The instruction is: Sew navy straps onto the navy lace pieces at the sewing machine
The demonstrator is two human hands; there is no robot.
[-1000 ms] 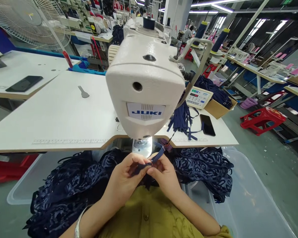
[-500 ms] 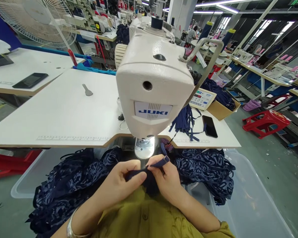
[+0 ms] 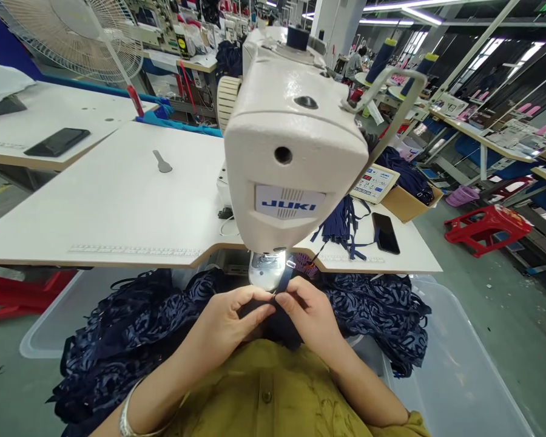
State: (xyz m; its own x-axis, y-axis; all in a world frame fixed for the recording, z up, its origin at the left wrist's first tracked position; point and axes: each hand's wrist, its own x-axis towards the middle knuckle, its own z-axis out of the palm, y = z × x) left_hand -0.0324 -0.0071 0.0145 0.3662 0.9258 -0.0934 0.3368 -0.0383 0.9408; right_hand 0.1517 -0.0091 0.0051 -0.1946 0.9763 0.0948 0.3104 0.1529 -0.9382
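My left hand and my right hand meet just below the head of a white JUKI sewing machine. Both pinch a narrow navy strap together with the dark navy fabric under it. The strap's free end points up toward the lit needle plate. A heap of navy patterned lace garments lies across my lap and spills to both sides. How the strap joins the fabric is hidden by my fingers.
The white sewing table carries a bundle of navy straps, a black phone and a control panel. Clear plastic bins flank my lap. A fan stands back left, a red stool at right.
My hands have lifted slightly toward the needle plate, and the strap end has turned from pointing right to pointing up at the machine. The view has shifted a little left.
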